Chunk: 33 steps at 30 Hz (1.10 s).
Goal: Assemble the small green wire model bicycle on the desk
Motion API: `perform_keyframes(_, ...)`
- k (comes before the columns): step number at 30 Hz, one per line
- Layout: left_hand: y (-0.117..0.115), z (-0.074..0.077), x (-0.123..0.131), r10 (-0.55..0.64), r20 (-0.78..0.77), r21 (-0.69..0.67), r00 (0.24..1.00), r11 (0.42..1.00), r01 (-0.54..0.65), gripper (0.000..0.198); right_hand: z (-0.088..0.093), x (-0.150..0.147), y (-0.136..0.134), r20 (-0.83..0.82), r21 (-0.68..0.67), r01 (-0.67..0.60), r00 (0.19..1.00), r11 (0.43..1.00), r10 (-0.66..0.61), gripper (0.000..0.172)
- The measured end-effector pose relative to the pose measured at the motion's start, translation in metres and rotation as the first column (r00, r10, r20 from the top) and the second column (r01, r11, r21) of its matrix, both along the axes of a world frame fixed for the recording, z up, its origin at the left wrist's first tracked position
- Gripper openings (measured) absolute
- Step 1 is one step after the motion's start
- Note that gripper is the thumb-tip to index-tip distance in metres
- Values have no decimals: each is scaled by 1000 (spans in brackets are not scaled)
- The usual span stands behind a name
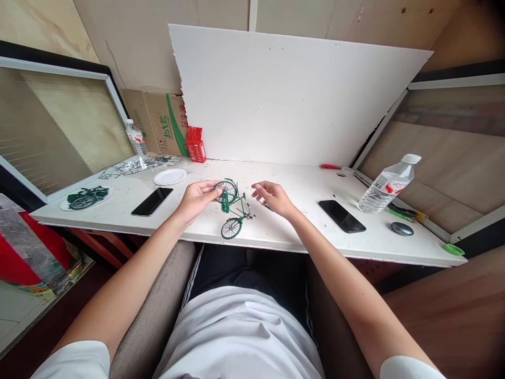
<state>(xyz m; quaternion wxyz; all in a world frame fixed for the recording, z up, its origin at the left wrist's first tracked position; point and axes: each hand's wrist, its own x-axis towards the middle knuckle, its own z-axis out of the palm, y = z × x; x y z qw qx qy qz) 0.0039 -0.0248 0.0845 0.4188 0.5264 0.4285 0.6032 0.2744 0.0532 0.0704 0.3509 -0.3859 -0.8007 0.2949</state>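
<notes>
A small green model bicycle (232, 206) is tipped over at the front middle of the table. My left hand (199, 197) is closed on its upper wheel, thumb on the near side and fingers behind the rim. The other spoked wheel hangs lower, towards the table's front edge, with the handlebar pointing right. Just right of the bicycle, apart from it, is my right hand (274, 197) with its fingers curled inward. A thin dark green piece shows under those fingers; whether they grip it is hard to make out.
At left are a plate (103, 199) of green parts, a phone (152, 201), a white plate (170, 177), part frames (130, 166) and a bottle (136, 140). A red box (196, 145) stands behind. Another phone (342, 216), bottle (389, 185) and grey oval object (402, 228) are right.
</notes>
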Motion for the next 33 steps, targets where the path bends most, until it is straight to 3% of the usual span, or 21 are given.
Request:
perform_keyframes(4, 1, 3, -7, 32, 4, 13, 999, 999, -32, 63, -14, 15, 17, 153, 109, 142, 976, 984, -158, 31)
perform_keyframes(9, 0, 7, -10, 41, 17, 0, 999, 999, -41, 63, -28, 35, 35, 354, 129, 221, 900, 967, -253, 31)
perform_keyframes(18, -4, 8, -5, 9, 6, -33, 1000, 999, -9, 62, -26, 46, 39, 526, 100, 209, 819, 973, -230, 34)
perform_keyframes(33, -12, 10, 6, -44, -13, -21, 999, 999, 43, 59, -22, 38, 30, 565, 106, 180, 798, 978, -209, 32)
